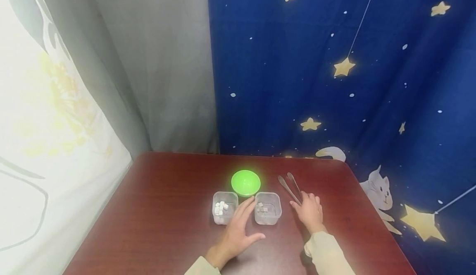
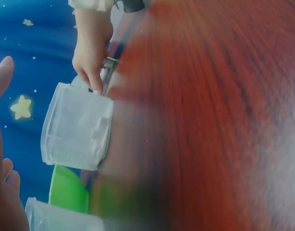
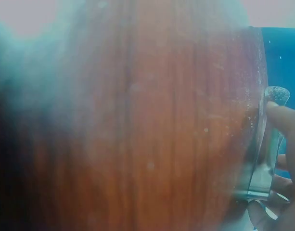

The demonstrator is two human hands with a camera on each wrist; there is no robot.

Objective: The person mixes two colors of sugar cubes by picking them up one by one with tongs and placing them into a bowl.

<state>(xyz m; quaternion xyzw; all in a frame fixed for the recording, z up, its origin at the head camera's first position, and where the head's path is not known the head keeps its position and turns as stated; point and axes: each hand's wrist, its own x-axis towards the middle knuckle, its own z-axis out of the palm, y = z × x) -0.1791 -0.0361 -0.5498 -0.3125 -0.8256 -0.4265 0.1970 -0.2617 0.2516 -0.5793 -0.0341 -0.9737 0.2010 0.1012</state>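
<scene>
Metal tongs (image 1: 286,186) lie at the right with their two arms spread and tips away from me. My right hand (image 1: 311,214) grips their near part; in the right wrist view, fingers (image 3: 284,118) and thumb are around the metal tongs (image 3: 263,175). My left hand (image 1: 236,230) is open, fingers extended between two clear containers, holding nothing. White cubes (image 1: 221,208) sit in the left container (image 1: 232,198); the right container (image 1: 273,219) has several greyish cubes (image 1: 262,209). Behind them stands a green bowl (image 1: 246,183), which looks empty.
The dark red wooden table (image 1: 167,209) has its back edge by a grey curtain (image 1: 174,68) and a blue curtain with stars (image 1: 267,80). A pale curtain (image 1: 48,122) hangs along the left side.
</scene>
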